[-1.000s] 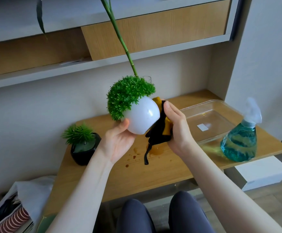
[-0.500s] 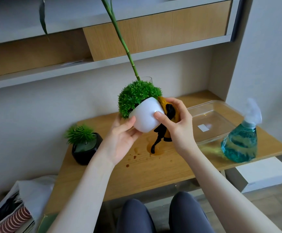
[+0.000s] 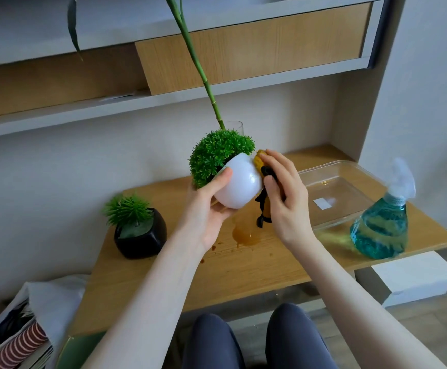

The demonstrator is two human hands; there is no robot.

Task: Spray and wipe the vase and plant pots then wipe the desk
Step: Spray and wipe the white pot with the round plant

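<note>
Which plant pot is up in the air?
The white pot, tilted and held in the left hand. The black pot stands on the desk.

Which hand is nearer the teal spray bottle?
Right. The right hand, pressing the yellow-and-black cloth to the round white plant pot, is on the teal spray bottle side; the left hand holds the pot's far side.

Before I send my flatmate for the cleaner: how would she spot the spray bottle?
Look at the wooden desk, then its right end beside the clear plastic tray. The spray bottle stands there upright, alone in holding blue-green liquid under a pale trigger head.
</note>
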